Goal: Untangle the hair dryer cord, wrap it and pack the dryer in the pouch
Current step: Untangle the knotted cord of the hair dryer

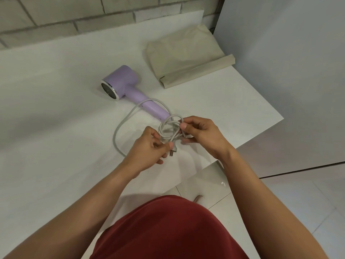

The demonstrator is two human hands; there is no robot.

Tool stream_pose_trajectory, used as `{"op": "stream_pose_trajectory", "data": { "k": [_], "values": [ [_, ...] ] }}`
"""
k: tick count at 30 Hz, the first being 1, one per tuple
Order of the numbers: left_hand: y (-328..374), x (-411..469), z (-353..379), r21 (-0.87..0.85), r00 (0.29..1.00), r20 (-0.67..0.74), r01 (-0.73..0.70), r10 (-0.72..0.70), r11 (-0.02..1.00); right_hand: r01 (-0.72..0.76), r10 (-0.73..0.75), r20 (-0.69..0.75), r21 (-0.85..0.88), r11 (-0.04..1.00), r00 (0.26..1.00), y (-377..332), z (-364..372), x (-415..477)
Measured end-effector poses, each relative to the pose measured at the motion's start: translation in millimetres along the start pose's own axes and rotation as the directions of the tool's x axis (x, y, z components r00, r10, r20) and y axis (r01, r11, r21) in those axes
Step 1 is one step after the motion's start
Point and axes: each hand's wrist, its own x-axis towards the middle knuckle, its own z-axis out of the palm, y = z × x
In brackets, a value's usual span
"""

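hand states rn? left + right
Left hand: pinching the cord near its plug.
Right hand: pinching the cord's tangled loops.

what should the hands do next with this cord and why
Probably pull the plug back out through the loops. The left hand pinches the cord by the plug, the right hand holds the loops, and the cord is knotted, not ready to wrap.
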Motion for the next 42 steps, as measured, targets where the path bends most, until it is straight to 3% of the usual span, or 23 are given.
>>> {"op": "stream_pose_trajectory", "data": {
  "k": [2,4,6,7,10,12,15,19,23,25,26,27,29,31,32,35,38,40,42],
  "values": [
    [1,1,-4,0.165,0.983,-0.138,-0.098,0.121,0.981,-0.011,0.011,0.017,-0.007,1.000,1.000,-2,1,-1],
    [3,-1,-7,0.391,0.881,-0.249,-0.289,0.402,0.874,-0.019,0.019,0.007,-0.015,1.000,1.000,-5,2,-1],
    [9,-9,-7,0.519,0.787,-0.211,-0.412,0.579,0.749,-0.015,0.015,-0.015,-0.022,1.000,1.000,-8,4,0],
    [12,-13,-5,0.516,0.801,-0.176,-0.420,0.573,0.746,-0.014,0.014,-0.024,-0.029,0.999,1.000,-11,5,0],
    [16,-20,2,0.345,0.920,-0.143,-0.299,0.365,0.890,-0.002,-0.001,-0.040,-0.069,0.998,0.999,-21,11,-4],
    [17,-22,4,0.308,0.943,-0.147,-0.244,0.299,0.920,0.036,-0.040,-0.042,-0.108,0.994,0.998,-29,18,-11],
    [19,-29,3,0.361,0.917,-0.200,-0.258,0.345,0.896,0.066,-0.069,-0.018,-0.111,0.992,0.997,-39,32,-21],
    [27,-40,-16,0.406,0.821,-0.342,-0.311,0.458,0.860,0.116,-0.108,0.089,-0.092,0.989,0.990,-57,45,-30],
    [32,-49,-40,0.411,0.778,-0.354,-0.368,0.518,0.834,0.228,-0.212,0.107,-0.175,0.958,0.971,-73,50,-28],
    [35,-50,-52,0.369,0.809,-0.293,-0.396,0.510,0.841,0.342,-0.351,0.029,-0.308,0.888,0.936,-75,50,-25],
    [38,-49,-58,0.344,0.836,-0.246,-0.398,0.491,0.850,0.442,-0.468,0.023,-0.374,0.816,0.884,-76,49,-24],
    [41,-47,-65,0.340,0.859,-0.197,-0.393,0.473,0.855,0.572,-0.604,0.077,-0.437,0.695,0.793,-78,48,-23],
    [51,-41,-80,0.362,0.895,-0.107,-0.370,0.432,0.856,0.772,-0.765,0.331,-0.550,0.319,0.552,-83,46,-22],
    [65,-38,-90,0.294,0.922,-0.020,-0.363,0.385,0.884,0.784,-0.740,0.540,-0.621,-0.028,0.401,-87,45,-15],
    [71,-37,-95,0.235,0.928,0.016,-0.365,0.372,0.901,0.757,-0.729,0.578,-0.641,-0.127,0.367,-88,44,-10],
    [82,-31,-106,0.127,0.937,0.098,-0.345,0.334,0.930,0.692,-0.761,0.548,-0.697,-0.186,0.347,-87,44,1],
    [87,-25,-109,0.193,0.934,0.126,-0.353,0.333,0.916,0.611,-0.796,0.492,-0.765,-0.202,0.353,-90,43,5],
    [90,-23,-111,0.287,0.926,0.102,-0.378,0.364,0.880,0.603,-0.823,0.440,-0.783,-0.155,0.360,-91,39,5],
    [89,-24,-113,0.394,0.909,0.080,-0.406,0.410,0.824,0.647,-0.851,0.356,-0.762,-0.025,0.386,-95,33,2]
  ]
}}
